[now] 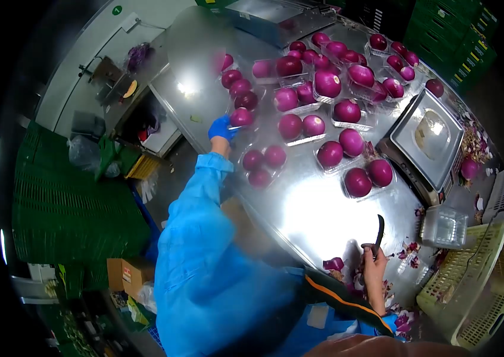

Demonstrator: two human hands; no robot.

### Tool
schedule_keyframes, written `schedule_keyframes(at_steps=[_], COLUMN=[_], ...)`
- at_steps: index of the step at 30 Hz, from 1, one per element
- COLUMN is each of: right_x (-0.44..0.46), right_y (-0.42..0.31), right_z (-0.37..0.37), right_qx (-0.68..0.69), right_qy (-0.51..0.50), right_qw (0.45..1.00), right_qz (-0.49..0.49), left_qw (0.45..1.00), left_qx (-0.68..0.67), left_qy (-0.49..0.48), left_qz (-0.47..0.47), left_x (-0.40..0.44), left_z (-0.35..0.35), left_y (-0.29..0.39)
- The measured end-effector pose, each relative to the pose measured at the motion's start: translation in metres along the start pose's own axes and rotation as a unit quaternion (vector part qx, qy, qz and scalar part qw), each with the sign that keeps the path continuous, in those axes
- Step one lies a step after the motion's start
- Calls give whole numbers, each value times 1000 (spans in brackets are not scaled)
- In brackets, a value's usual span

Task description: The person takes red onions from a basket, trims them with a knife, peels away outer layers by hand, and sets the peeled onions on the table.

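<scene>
My left hand point(221, 128), in a blue glove, reaches out over the table's left edge. Its fingers are at the near end of a clear plastic tray of red onions point(241, 117) and appear to grip its side. Bare, my right hand point(374, 272) is closed around the handle of a small curved knife point(380, 229), blade pointing up and away. Close to that hand lie a piece of red onion point(333, 263) and loose purple skins. Another tray with several small red onions point(264, 165) sits just right of my left sleeve.
Many trays of red onions point(327, 83) cover the metal table's far half. A scale point(430, 134) stands at right, with stacked empty clear trays point(444, 226) below it. A yellow-green basket point(472, 279) leans at lower right. Green crates point(76, 196) are stacked at left.
</scene>
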State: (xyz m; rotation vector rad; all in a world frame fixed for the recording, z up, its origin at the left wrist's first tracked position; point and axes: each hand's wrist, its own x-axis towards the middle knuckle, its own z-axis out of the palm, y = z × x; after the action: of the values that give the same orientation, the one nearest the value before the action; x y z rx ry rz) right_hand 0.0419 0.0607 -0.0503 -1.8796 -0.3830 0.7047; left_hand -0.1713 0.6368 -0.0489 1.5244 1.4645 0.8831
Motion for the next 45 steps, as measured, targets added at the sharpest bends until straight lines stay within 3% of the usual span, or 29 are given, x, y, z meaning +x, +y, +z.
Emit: schedule_keyframes(at_steps=[1, 2, 5, 8, 10, 11, 12, 14, 16, 18, 19, 20, 21, 23, 24, 25, 26, 28, 29, 30, 35, 38, 41, 43, 45], right_x=[4, 7, 14, 17, 14, 8, 2, -7, -17, -25, -33, -39, -45, -54, -58, -66, -69, -84, -93, -99, -138, -145, -152, -155, -156], right_y=[2, 5, 2, -2, -5, -6, -7, -3, -4, -1, -19, -19, -25, -19, -5, 4, 29, 52, 63, 77, 68, 69, 66, 64, 61], right_z=[1, 1, 1, -1, 2, 2, 1, -1, 0, -5, -16, -20, -25, -36, -41, -49, -51, -59, -63, -63, -79, -85, -93, -102, -106], right_qx=[-2, -2, 14, 25, 28, 29, 30, -33, 58, 68, 88, 170, 191, 219, 224, 175, 155, 151, 199, 200, 166, 177, 189, 196, 153], right_qy=[6, 12, 20, 18, 22, 35, 57, 67, 85, 102, 77, 81, 111, 169, 201, 229, 243, 294, 296, 323, 336, 350, 310, 284, 329], right_qw=[1000, 1000, 1000, 999, 999, 999, 998, 997, 995, 992, 991, 979, 972, 958, 951, 957, 954, 943, 932, 924, 927, 920, 931, 938, 932], right_qz=[-3, -5, -2, -6, -17, -19, -19, -19, -8, -15, 60, 78, 76, 70, 66, 30, 79, 32, 63, 55, 26, 7, 23, 44, 3], left_qw=[971, 890, 856, 830, 882, 900, 916, 956, 886, 786, 743, 700, 651, 607, 574, 564, 546, 455, 500, 507, 505, 513, 340, 300, 324], left_qx=[224, 428, 483, 524, 449, 346, 213, -87, -120, -90, -46, -100, -110, -86, -40, 83, 205, 395, 381, 384, 315, 148, 229, 340, 439], left_qy=[-43, -54, -156, -172, 71, 169, 191, -10, -261, -433, -480, -495, -475, -513, -472, -476, -470, -514, -506, -495, -434, -494, -551, -512, -553], left_qz=[67, 150, 99, 78, 123, 205, 282, 281, 365, 432, 465, 505, 582, 601, 668, 669, 663, 611, 590, 593, 676, 687, 727, 729, 630], left_x=[19, 37, 41, 37, 19, 6, -11, -70, -126, -227, -295, -334, -369, -430, -453, -474, -490, -507, -514, -517, -529, -548, -546, -553, -550], left_z=[0, 0, 29, 43, 44, 50, 60, 101, 166, 207, 220, 248, 277, 316, 334, 353, 370, 388, 391, 393, 365, 322, 303, 300, 286], left_y=[-17, -34, -54, -60, -52, -35, -7, 71, 106, 171, 207, 208, 209, 216, 217, 213, 210, 212, 207, 209, 220, 183, 123, 119, 153])
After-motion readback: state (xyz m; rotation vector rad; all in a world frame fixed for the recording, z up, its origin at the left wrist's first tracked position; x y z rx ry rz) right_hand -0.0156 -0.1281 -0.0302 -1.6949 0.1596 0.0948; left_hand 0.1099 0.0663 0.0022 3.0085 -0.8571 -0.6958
